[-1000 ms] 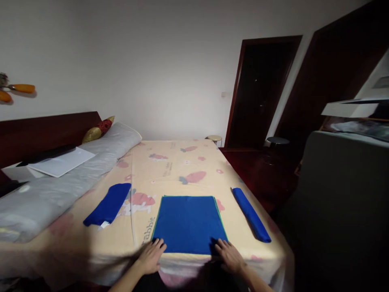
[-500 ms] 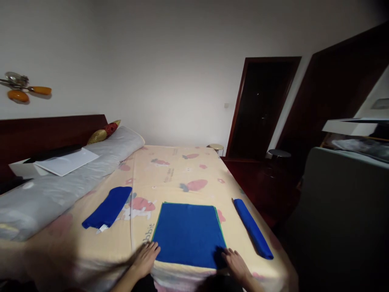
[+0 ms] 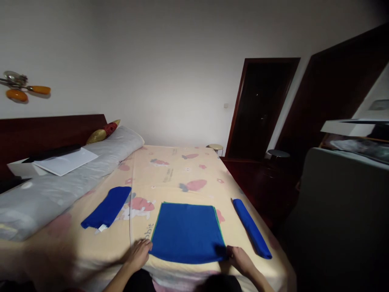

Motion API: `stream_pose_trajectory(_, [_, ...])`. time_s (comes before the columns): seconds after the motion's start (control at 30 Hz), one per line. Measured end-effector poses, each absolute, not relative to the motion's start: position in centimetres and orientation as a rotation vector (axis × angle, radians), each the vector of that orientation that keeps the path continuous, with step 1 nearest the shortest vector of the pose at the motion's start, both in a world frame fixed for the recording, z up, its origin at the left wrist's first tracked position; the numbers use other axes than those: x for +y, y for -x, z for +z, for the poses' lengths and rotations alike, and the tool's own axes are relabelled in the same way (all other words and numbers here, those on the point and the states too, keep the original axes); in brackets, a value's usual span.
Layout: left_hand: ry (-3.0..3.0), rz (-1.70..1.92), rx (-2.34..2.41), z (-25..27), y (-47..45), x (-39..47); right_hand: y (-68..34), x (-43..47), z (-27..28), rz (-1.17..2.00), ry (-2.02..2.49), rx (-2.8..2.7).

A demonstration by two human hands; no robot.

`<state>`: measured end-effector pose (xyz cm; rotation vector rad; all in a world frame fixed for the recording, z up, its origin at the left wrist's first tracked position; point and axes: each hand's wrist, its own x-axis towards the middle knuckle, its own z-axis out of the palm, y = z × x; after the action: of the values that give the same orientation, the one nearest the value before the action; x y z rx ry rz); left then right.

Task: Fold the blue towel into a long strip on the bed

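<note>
Home bedroom, bed (image 3: 182,170) with cartoon-print sheet, dark wooden headboard (image 3: 45,132), long grey pillow (image 3: 75,174), dark wooden doorway (image 3: 258,109)
</note>
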<state>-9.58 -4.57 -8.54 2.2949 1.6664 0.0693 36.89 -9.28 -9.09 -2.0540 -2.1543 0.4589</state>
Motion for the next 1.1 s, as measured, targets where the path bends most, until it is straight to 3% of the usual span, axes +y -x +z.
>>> stream_pose_trajectory(0.63, [-1.587, 0.729, 1.510, -9.8, 12.2, -1.7, -38.8, -7.9, -9.1, 0.949, 1.753, -1.625])
stream_pose_trajectory(0.83, [-1.513, 0.790, 1.445, -10.2, 12.1, -1.5, -39.0, -7.6, -9.3, 1.115, 1.629, -1.511])
stream_pose_trajectory(1.1, [-1.557, 0.622, 1.439, -12.0, 12.5, -2.1, -38.9, -8.2, -10.7, 1.089, 1.724, -1.580])
